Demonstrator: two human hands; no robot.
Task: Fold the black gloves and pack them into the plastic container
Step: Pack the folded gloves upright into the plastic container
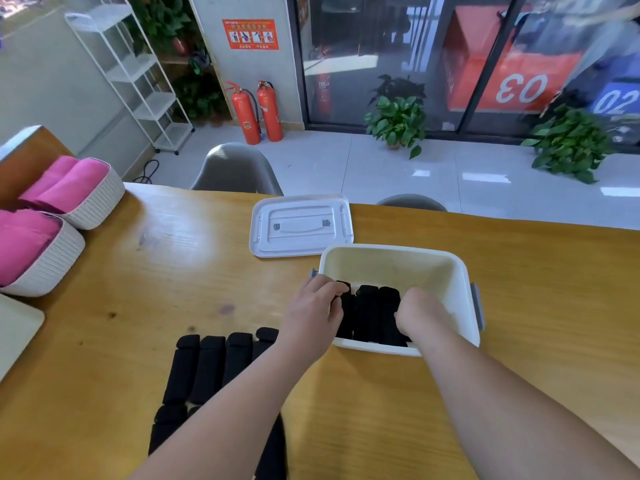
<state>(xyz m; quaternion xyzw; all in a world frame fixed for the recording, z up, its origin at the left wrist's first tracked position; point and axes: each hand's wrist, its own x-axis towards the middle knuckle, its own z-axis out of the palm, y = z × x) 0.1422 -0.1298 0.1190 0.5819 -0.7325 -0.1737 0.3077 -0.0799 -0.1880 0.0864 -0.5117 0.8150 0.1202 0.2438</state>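
Black fabric is gripped by the left hand [313, 317], whose fingers are curled round the upper end of the leftmost folded glove [347, 315] inside the white plastic container [464, 282]. The right hand [420, 317] is lowered into the same container at the right of the packed gloves [372, 313], with its fingers bent downward against them; whether anything is held by it cannot be told. 3 folded black pieces are seen side by side along the container's near wall, between the 2 hands. A grey latch [478, 306] is fixed on the container's right side.

The container is set on a wooden table [173, 271], right of the frame's centre. Its white lid [301, 225] is laid flat on the table just beyond its upper left corner. At the lower left of the container, a row of folded black gloves [207, 365] is laid out on the table, 4 of them side by side, with more below that are partly covered by the left forearm.

At the left edge of the frame, 2 white woven baskets [100, 199] are filled with pink cloth [65, 183]. Beyond the table, a grey chair [237, 169], 2 red fire extinguishers [246, 114], a white shelf rack [138, 74] and potted plants [398, 121] are seen on the tiled floor.
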